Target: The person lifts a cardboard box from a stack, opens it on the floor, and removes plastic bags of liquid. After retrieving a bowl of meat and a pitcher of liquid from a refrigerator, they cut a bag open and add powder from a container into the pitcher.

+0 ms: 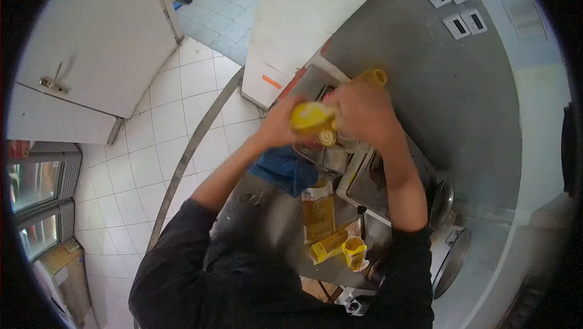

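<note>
While both arms reached out over the grey metal counter [267, 220], the left hand [280, 124] was curled round a blurred yellow rounded object [311, 116], gripping it at chest height above the worktop. Close against it, the right hand [364, 110] was closed on a clear container with a yellow cap [375, 76], whose top stuck out past the knuckles. A small round yellow lid [328, 138] showed just beneath the 2 hands, which were almost touching. Below them a crumpled blue cloth [284, 170] lay on the counter. Nearer the body lay a flat yellow packet [318, 212], a second yellow wrapper [331, 245] and a small yellow cup [354, 251], close together. A round metal pot lid [442, 203] stood to the right. White floor tiles [146, 171] spread to the left.
</note>
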### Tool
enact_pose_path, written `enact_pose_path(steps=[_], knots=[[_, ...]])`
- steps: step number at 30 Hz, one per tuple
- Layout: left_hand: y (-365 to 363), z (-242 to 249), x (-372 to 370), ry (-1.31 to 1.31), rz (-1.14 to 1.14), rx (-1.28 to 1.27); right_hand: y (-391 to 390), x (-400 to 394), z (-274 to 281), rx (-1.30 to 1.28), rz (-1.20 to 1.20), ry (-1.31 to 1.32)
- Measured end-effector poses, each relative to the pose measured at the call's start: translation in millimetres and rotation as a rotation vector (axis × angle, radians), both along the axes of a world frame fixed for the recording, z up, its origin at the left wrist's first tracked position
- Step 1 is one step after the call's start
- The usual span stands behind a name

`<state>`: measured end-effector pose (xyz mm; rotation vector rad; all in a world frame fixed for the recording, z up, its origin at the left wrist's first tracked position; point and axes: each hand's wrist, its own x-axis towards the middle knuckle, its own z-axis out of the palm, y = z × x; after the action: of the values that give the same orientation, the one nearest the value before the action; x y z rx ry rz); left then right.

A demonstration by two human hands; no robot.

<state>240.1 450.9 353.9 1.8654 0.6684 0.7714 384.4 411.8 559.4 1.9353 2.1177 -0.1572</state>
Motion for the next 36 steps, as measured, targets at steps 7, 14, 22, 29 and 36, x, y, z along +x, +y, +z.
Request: enact_pose_path(steps=[7, 14, 22, 29, 36], knots=[[92, -151, 134, 0.015, 0.214, 0.156, 126, 57, -145, -0.101, 0.046, -0.328], [115, -221, 185, 0.16, 0.175, 0.361, 75, 62, -126, 0.312, 0.104, 0.021], [84, -181, 143, -0.082, 0.317, 0.204, -155, 38, -116, -0.416, -0.684, 0.587], [-64, -123, 31, 0.113, 0.289, 0.015, -340, -42, -313, 0.147, -0.745, -0.156], [-141, -184, -27, 0.561, -0.155, 0.503, -311, -18, -242, -0.337, -0.834, 0.065]])
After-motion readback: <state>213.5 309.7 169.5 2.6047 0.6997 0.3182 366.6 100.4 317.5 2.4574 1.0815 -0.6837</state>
